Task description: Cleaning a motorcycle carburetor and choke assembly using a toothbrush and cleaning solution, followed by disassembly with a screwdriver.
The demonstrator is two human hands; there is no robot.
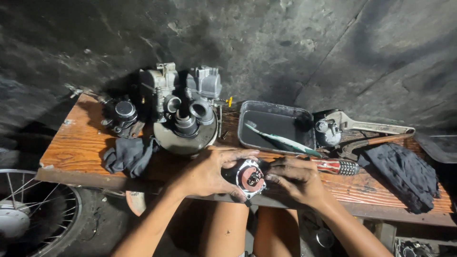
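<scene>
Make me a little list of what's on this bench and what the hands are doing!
Left hand: wrapped around round metal part
Right hand: fingers on the same part
Bench: wooden plank
Behind hands: carburetors, round metal plate
Tray: holds a toothbrush
Right side: wrench, screwdriver, dark rag

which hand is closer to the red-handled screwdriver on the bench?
Right. The right hand lies just in front of the screwdriver, almost touching its handle. The left hand is farther off, on the other side of the round metal part both hands grip.
</scene>
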